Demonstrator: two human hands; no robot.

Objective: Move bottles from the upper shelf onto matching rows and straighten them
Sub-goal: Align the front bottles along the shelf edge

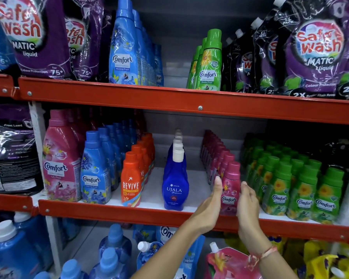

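On the middle shelf, a row of small pink Comfort bottles (230,184) runs back from the front edge. My left hand (211,206) lies flat against the left side of the front pink bottle, and my right hand (247,206) presses its right side, fingers straight. The upper shelf (169,97) carries a row of tall blue Comfort bottles (125,49) and a short row of green Comfort bottles (209,63), with a gap between them. Small green Comfort bottles (286,184) stand in rows just right of the pink row.
Left of the pink row stand blue Ujala bottles (174,182), orange Revive bottles (132,178), medium blue Comfort bottles (96,170) and a large pink Comfort bottle (60,158). Safewash pouches (314,47) fill both ends of the upper shelf. Blue bottles and refill pouches sit below.
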